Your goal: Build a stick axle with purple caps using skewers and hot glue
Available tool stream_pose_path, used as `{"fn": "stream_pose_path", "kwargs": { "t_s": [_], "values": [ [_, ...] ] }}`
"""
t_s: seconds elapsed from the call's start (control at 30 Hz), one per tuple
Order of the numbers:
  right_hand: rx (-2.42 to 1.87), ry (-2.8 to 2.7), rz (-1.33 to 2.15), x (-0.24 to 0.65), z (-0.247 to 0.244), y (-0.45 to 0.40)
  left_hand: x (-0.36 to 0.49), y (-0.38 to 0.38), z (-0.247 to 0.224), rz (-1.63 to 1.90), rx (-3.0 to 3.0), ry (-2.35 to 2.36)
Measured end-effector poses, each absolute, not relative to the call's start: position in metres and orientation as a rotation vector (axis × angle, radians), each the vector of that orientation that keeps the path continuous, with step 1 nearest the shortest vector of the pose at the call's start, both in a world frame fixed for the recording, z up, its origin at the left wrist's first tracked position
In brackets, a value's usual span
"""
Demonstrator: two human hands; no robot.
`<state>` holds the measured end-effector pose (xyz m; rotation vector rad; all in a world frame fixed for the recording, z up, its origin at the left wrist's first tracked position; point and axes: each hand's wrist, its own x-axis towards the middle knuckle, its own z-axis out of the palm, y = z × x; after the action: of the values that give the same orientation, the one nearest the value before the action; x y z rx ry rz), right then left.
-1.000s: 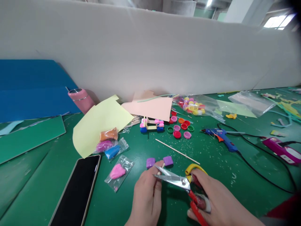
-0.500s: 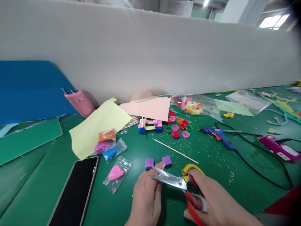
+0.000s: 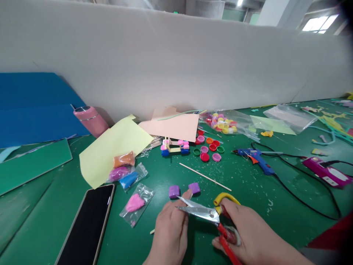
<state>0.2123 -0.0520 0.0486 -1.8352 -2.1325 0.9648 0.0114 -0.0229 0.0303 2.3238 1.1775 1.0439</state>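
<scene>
"Lots of things are lying on the green desk. What are you seeing on the left?"

"A blue board is sitting by the white wall, and a green board is lying in front. Then a black phone is lying flat, and a pink bottle is sitting near the wall."

"And then?"

"Yellow paper is lying there, with little bags of colored stuff. A bag of pink stuff is lying closer to us."

"What are the hands doing?"

"The left hand is holding its fingers close together. I can't tell if anything is between them. A bit of pale stick is poking out on its left side. Two purple blocks are lying just past the fingers, and a pink and blue toy is standing farther back."

"Where are the scissors?"

"They're coming next! The blades are sitting a little apart, right by the left fingers. A long thin stick is lying behind them, near some round caps."

"Who's holding them?"

"The right hand is gripping the yellow and red handles. Last, a blue glue gun is lying near a bright pink box."
</scene>
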Motion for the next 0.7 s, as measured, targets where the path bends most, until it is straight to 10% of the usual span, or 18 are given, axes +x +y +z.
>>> {"fn": "stream_pose_path", "kwargs": {
  "t_s": [0.7],
  "values": [
    [-1.788,-2.064,0.948,0.2125,0.0493,-0.0502,0.0128,-0.0228,0.0286,1.052,2.166,1.224]
  ]
}}
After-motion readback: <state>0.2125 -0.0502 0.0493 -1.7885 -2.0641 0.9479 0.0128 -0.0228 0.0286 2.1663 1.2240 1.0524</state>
